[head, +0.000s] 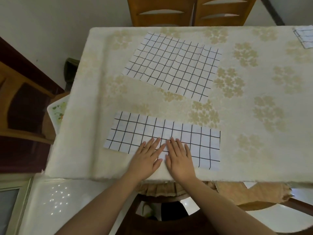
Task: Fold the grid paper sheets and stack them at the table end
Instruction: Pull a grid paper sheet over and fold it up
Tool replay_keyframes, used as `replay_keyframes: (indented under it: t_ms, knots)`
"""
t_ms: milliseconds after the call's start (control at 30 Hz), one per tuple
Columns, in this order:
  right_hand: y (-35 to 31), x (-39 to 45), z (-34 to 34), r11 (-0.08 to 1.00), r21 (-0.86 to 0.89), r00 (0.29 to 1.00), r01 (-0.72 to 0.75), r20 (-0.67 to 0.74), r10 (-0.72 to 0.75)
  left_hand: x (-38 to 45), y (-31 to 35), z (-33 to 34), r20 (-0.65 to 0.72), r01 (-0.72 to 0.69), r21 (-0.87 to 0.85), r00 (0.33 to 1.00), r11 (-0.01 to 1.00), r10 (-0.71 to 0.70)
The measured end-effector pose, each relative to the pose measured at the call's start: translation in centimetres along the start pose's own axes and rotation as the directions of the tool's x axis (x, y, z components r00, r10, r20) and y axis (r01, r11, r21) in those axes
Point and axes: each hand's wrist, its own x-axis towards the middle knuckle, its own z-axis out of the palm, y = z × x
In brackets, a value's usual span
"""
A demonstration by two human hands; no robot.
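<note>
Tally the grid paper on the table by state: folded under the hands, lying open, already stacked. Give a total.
Folded strip under left hand and right hand: 1
Open sheet: 1
Folded stack at far right corner: 1 pile, sheet count unclear
Total: 3

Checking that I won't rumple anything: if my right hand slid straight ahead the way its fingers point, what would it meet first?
Past the folded sheet under the right hand, bare tablecloth, then probably the near edge of the unfolded grid sheet.

Two bare forearms are seen rising from the lower edge of the frame, ending in the left hand and right hand, with no sleeves, rings or watch worn.
</note>
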Motion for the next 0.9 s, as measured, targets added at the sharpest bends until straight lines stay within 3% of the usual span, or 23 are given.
replay_keyframes:
  t_ms: [367, 900]
  knots:
    - [1.6, -0.3, -0.3, 0.993, -0.083, 0.995, -0.085, 0.049, 0.089, 0.1, -0.3, 0.4, 0.024, 0.017, 0.011, 1.0, 1.0, -0.017]
    - [3.9, -0.6, -0.7, 0.985, -0.069, 0.984, -0.16, 0.069, 0.165, 0.8, -0.5, -0.1, 0.041, 0.015, 0.011, 0.999, 1.0, -0.015]
